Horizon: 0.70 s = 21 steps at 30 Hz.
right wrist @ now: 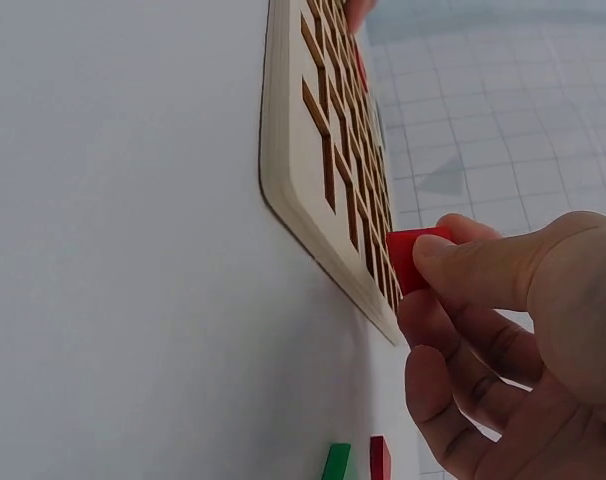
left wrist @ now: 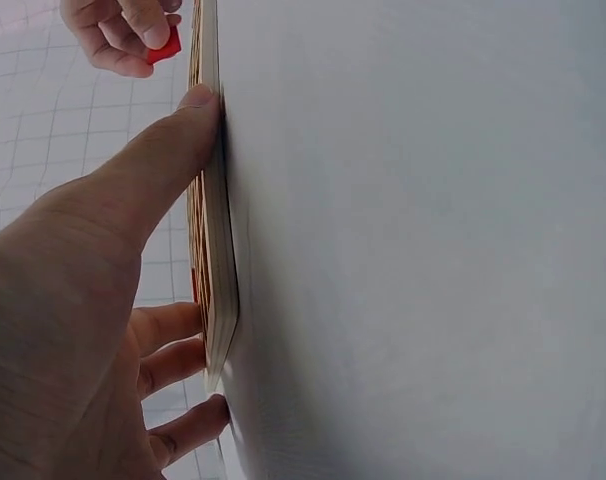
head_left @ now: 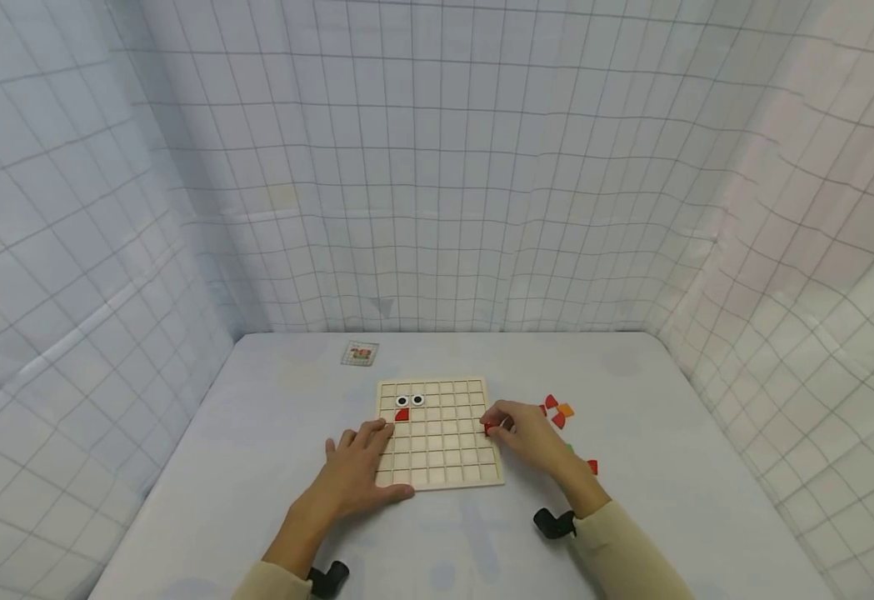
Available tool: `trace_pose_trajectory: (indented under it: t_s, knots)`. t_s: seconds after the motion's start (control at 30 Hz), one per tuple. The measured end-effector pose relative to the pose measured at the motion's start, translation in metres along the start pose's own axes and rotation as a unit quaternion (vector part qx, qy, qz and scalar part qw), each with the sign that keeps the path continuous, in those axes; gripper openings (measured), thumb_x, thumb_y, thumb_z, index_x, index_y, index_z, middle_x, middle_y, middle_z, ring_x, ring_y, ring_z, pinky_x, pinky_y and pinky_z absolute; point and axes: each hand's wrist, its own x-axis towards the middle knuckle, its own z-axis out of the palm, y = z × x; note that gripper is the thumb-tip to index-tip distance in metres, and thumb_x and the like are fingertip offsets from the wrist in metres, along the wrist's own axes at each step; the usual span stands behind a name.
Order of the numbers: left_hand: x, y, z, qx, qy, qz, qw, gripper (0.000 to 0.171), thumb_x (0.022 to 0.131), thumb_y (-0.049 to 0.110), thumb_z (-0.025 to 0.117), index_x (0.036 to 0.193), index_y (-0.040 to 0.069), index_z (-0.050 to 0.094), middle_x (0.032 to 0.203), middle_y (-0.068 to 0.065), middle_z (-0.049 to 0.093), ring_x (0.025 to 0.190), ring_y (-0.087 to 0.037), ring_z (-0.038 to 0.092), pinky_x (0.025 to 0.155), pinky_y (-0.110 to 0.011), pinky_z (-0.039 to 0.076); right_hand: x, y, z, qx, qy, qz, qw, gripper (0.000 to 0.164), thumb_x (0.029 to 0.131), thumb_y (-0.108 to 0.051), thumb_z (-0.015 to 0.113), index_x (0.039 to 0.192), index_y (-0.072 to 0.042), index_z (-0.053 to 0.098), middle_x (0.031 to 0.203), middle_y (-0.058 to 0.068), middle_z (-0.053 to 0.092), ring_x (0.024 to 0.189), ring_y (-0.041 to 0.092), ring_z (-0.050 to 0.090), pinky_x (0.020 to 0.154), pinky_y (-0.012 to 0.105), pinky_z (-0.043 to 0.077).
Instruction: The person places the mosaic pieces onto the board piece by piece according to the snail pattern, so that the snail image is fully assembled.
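Note:
A wooden grid board (head_left: 444,433) with square recesses lies flat on the table. Two black-and-white eye pieces (head_left: 410,401) sit side by side near its upper left, with a red rounded piece (head_left: 402,414) just below them. My left hand (head_left: 357,471) rests spread over the board's lower-left corner, fingers along the left side and thumb (left wrist: 173,140) straight against the front edge. Over the board's right edge, my right hand (head_left: 522,432) pinches a small red piece (right wrist: 408,258) between thumb and fingers. The held piece is partly covered by the fingertips.
Right of the board lie loose red pieces (head_left: 559,421) and an orange piece (head_left: 566,410). A green piece (right wrist: 336,462) and another red piece (head_left: 592,467) are close to the right wrist. A small picture card (head_left: 360,353) lies behind the board at left. Grid-patterned curtains (head_left: 437,208) surround the table.

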Motion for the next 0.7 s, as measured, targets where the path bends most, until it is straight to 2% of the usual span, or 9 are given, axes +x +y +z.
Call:
trace_pose_trajectory:
  t_s: [0.17,0.33,0.7]
  knots:
    - [0.0,0.002,-0.001,-0.002,-0.003,-0.002,1.0,0.117,0.088,0.073,0.092,0.174,0.005,0.05,0.178,-0.02,0.048,0.15,-0.054,0.053,0.12,-0.1,0.031,0.009,-0.005,0.006,0.019,-0.015,0.002,1.0,0.013,0.108,-0.004,0.08,0.12,-0.01,0.084,0.109,0.001,0.082,0.094,0.011,0.069,0.082,0.022,0.057]
    - [-0.001,0.002,-0.002,-0.003,-0.003,-0.006,1.0,0.118,0.088,0.072,0.093,0.174,0.005,0.05,0.178,-0.02,0.049,0.15,-0.055,0.053,0.119,-0.101,0.03,0.021,-0.011,0.015,0.011,-0.025,-0.006,1.0,0.015,0.109,-0.005,0.079,0.121,-0.012,0.084,0.11,-0.001,0.082,0.095,0.009,0.07,0.084,0.023,0.057]
    - [0.0,0.002,0.0,-0.008,-0.005,-0.013,0.9999,0.117,0.088,0.072,0.093,0.175,0.006,0.05,0.178,-0.019,0.049,0.151,-0.054,0.054,0.12,-0.1,0.029,0.047,-0.03,0.035,0.014,-0.046,-0.017,0.999,0.017,0.112,-0.007,0.076,0.126,-0.012,0.084,0.114,0.002,0.084,0.103,0.014,0.075,0.096,0.031,0.065]
